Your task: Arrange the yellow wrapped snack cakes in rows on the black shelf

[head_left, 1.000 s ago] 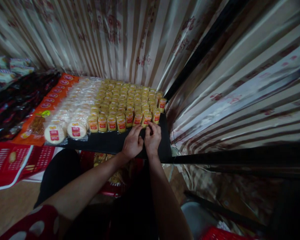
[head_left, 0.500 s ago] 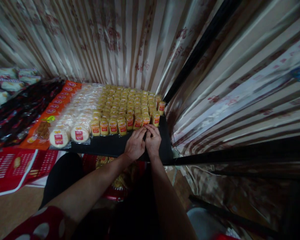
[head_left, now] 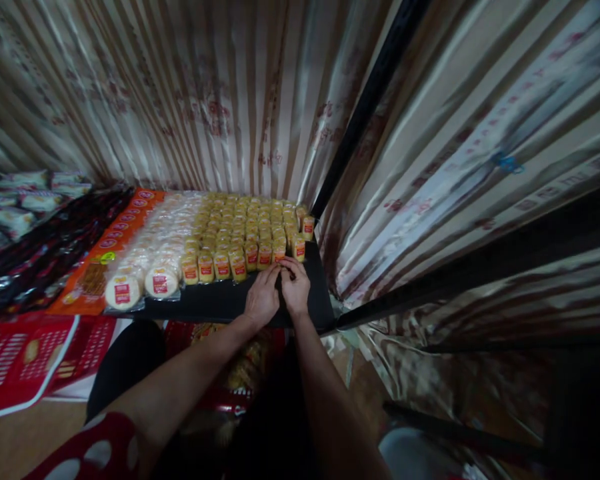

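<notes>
Rows of small yellow packets (head_left: 240,227) with red labels stand on a black tabletop (head_left: 215,303). My left hand (head_left: 263,300) and my right hand (head_left: 296,288) sit side by side at the front row, near its right end. Their fingertips are bunched together and meet at the foot of one front-row yellow packet (head_left: 279,252). The hands hide what, if anything, is pinched between the fingers. Both forearms reach in from below; the left sleeve is red with white dots.
Left of the yellow packets lie round white packets (head_left: 160,281), orange bags (head_left: 111,243) and dark wrappers (head_left: 40,257). Striped curtains (head_left: 240,100) close in behind and to the right, with a black pole (head_left: 365,107) at the corner. A red crate (head_left: 25,353) sits low on the left.
The view has tilted and pulled back, so the table sits lower and smaller. Both hands stay together at the front row, fingertips drawn closer into a pinch.
</notes>
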The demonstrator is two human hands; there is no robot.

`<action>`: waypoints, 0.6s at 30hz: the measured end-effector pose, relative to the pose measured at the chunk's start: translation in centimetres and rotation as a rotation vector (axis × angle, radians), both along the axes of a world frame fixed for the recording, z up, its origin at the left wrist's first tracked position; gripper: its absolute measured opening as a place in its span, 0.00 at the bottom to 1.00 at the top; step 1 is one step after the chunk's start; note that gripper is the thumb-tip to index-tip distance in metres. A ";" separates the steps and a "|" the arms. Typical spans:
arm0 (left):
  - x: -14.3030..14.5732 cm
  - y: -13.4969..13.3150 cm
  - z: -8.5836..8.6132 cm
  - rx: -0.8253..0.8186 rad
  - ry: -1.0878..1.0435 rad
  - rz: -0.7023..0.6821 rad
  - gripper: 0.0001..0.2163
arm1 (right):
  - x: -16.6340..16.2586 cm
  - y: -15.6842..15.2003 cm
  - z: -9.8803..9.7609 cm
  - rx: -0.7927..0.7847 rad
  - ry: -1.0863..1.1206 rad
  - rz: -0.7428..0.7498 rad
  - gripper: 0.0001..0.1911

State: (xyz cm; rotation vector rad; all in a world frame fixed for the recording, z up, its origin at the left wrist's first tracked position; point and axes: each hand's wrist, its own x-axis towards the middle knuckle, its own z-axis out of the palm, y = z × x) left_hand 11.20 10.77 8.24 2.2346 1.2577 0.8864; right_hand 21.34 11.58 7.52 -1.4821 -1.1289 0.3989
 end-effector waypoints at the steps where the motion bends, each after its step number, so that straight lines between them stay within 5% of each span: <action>1: 0.1 0.0 0.2 -0.007 -0.009 0.007 0.27 | 0.0 0.0 0.1 -0.003 0.026 0.002 0.13; 12: 0.7 0.9 0.1 0.034 0.035 -0.048 0.30 | 0.2 -0.3 0.2 0.006 0.104 0.004 0.14; 18: 1.0 0.7 0.0 0.072 0.162 -0.077 0.30 | 3.0 0.1 0.9 0.091 0.147 -0.368 0.19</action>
